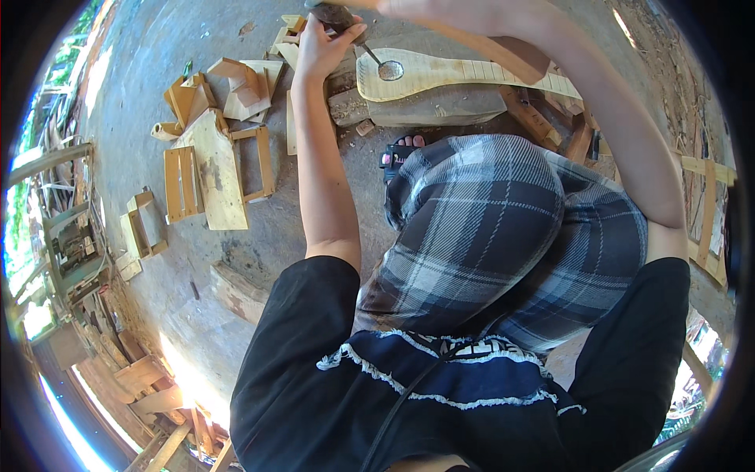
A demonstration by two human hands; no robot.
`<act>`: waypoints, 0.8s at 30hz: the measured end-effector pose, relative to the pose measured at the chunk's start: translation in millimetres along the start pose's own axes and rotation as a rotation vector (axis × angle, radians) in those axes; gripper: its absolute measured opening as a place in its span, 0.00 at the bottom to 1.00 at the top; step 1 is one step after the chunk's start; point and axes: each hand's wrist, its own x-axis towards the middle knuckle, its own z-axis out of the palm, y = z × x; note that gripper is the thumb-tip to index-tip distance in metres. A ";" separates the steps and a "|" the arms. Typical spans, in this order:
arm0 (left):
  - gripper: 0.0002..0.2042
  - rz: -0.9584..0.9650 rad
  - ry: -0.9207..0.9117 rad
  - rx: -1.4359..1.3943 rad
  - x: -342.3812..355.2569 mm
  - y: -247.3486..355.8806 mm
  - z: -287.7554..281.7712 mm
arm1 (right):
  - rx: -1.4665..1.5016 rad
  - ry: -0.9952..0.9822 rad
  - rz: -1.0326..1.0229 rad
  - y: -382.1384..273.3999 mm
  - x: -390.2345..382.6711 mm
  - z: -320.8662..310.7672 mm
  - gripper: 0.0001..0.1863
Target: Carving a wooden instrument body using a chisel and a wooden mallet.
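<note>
My left hand is closed round the dark, thick handle of a chisel. Its narrow metal shaft slants down to the round hole in a pale wooden instrument body, shaped like a small lute with a long neck. That body lies on a thick wooden block on the ground. At the top edge, above the instrument, my right hand seems wrapped round a brown piece of wood, whose blunt end shows beneath my wrist. The fingers of this hand are partly cut off by the picture's edge.
Left of my left arm lie a pale board, small wooden frames and angled wood pieces. Timber offcuts are by the block's right end. My sandalled foot is close to the block. Scrap wood is piled lower left.
</note>
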 end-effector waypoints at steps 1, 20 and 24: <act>0.13 -0.029 0.005 -0.039 2.8 -3.0 5.7 | -0.124 -0.137 0.082 6.3 1.7 2.3 0.40; 0.12 -0.028 -0.070 -0.058 7.0 -8.6 -24.6 | 0.139 0.095 -0.065 13.6 19.7 20.0 0.42; 0.12 -0.049 -0.032 0.002 -3.4 -6.4 -8.5 | 0.298 0.030 0.106 36.2 21.2 34.5 0.43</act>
